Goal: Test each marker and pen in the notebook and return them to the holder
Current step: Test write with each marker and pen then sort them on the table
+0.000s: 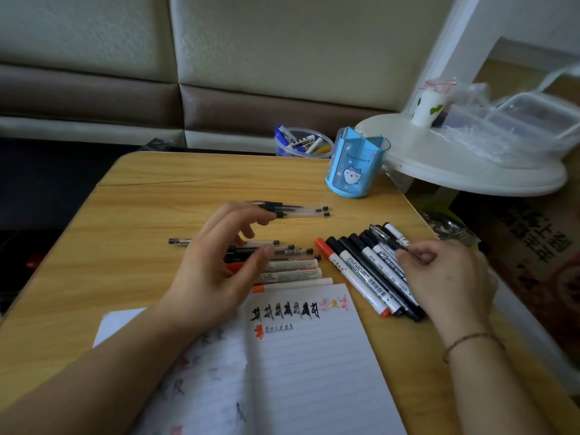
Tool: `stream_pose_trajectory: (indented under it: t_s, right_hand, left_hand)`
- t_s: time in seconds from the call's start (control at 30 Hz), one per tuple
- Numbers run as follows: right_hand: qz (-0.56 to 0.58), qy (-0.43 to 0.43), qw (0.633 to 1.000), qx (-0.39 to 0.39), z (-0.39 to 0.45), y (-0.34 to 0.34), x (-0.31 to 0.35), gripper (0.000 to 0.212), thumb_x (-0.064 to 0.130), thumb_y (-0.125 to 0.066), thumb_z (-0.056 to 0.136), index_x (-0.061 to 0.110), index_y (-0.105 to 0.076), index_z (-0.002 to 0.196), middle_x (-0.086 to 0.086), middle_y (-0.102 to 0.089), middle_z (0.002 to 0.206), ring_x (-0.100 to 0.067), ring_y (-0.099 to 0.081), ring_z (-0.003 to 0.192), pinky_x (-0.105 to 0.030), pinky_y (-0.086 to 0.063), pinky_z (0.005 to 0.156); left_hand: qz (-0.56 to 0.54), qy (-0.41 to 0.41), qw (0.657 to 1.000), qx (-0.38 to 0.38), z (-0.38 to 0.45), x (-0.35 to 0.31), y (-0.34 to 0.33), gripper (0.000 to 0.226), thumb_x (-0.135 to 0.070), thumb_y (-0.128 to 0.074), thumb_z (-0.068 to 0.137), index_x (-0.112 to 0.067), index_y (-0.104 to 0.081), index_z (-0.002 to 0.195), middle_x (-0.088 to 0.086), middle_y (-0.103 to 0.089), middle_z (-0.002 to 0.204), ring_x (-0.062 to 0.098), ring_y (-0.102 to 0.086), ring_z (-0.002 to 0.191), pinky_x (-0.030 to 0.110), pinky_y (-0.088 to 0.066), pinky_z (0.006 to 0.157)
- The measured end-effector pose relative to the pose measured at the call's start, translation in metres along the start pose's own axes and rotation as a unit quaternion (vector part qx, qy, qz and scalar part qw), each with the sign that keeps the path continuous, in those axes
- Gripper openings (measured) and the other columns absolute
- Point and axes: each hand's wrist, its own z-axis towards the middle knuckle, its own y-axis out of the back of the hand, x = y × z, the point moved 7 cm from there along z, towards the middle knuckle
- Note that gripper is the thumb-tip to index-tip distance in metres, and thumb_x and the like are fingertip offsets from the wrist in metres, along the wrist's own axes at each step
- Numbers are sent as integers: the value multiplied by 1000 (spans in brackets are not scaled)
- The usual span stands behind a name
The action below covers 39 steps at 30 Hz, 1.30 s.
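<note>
Over the notebook (307, 346), the left hand (219, 262) hovers loosely open, holding nothing, above one pen pile (282, 265). Right hand (445, 277) pinches a dark pen (389, 241) among the markers (361, 271). Testing looks midway; the blue holder (354, 164) stands empty behind, so that pen likely needs lifting clear.

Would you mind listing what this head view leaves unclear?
- Pens under the left hand: count hidden by it.
- Right hand: curled fingers hide what it pinches.
- Blue holder: contents hidden by its wall.
- Marker labels: too small.
</note>
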Motion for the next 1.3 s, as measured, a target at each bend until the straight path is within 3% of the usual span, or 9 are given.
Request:
stream_pose_trajectory:
  t_s: [0.23, 0.4, 0.53, 0.63, 0.7, 0.8, 0.97, 1.13, 1.3]
  right_hand:
    - [29, -8, 999, 16, 1, -2, 2, 19, 53, -65, 79, 35, -71, 83, 16, -63, 79, -26, -58, 94, -43, -47, 84]
    - [74, 60, 995, 6, 1, 12, 33, 14, 38, -66, 84, 30, -71, 94, 9, -63, 88, -25, -55, 99, -36, -45, 77]
    - [61, 192, 974, 101, 12, -6, 99, 19, 32, -64, 89, 30, -69, 107, 10, -62, 104, -16, -55, 106, -30, -48, 77]
    - [0, 281, 941, 188, 27, -48, 138, 25, 32, -56, 95, 32, -64, 119, 10, -59, 122, -13, -48, 120, -32, -47, 92]
    - [-59, 293, 923, 242, 41, -77, 144, 28, 31, -52, 97, 34, -61, 123, 8, -56, 128, -15, -45, 123, -41, -45, 101]
    - [-132, 273, 913, 272, 61, -103, 139, 30, 25, -53, 96, 37, -61, 123, 4, -55, 130, -19, -44, 123, -48, -46, 100]
    - [-171, 309, 911, 214, 67, -101, 143, 13, 38, -63, 88, 43, -68, 99, 7, -60, 113, -17, -49, 111, -43, -52, 87]
    - [-144, 285, 932, 171, 62, -81, 136, 11, 34, -56, 95, 30, -63, 103, 1, -61, 116, -18, -57, 107, -34, -53, 79]
    - [34, 298, 951, 71, 30, -19, 124, 16, 21, -55, 95, 19, -63, 109, 1, -62, 112, -13, -55, 106, -27, -50, 84]
  left_hand:
    - [-6, 20, 1000, -23, 0, 3, 4, 26, -18, -60, 89, -16, -60, 115, -7, -59, 111, 19, -58, 94, 24, -48, 78]
    - [14, 59, 995, -84, -1, 11, 14, 30, -13, -61, 89, -22, -57, 117, -7, -58, 110, 17, -58, 93, 30, -50, 77]
    - [13, 92, 989, -116, -3, 16, 19, 31, -15, -59, 90, -25, -56, 119, -11, -56, 110, 17, -57, 96, 30, -51, 80]
    - [10, 94, 990, -105, -3, 17, 18, 27, -15, -59, 90, -22, -60, 117, -11, -56, 108, 19, -57, 95, 31, -51, 78]
    - [18, 80, 992, -93, -2, 14, 17, 26, -14, -60, 90, -20, -62, 115, -11, -57, 108, 16, -57, 95, 28, -50, 77]
    - [18, 66, 994, -89, 0, 10, 17, 25, -10, -60, 89, -19, -63, 113, -12, -58, 108, 13, -57, 96, 22, -48, 79]
    - [14, 80, 992, -94, 0, 15, 18, 23, -11, -60, 89, -15, -65, 111, -9, -58, 108, 15, -57, 95, 21, -46, 78]
    - [14, 72, 992, -100, -1, 13, 18, 31, -9, -61, 88, -18, -60, 118, -8, -58, 106, 16, -57, 95, 29, -50, 80]
    - [58, 36, 995, -75, 2, 5, 15, 51, -13, -67, 89, -11, -47, 136, 0, -54, 127, 14, -53, 118, 30, -46, 101]
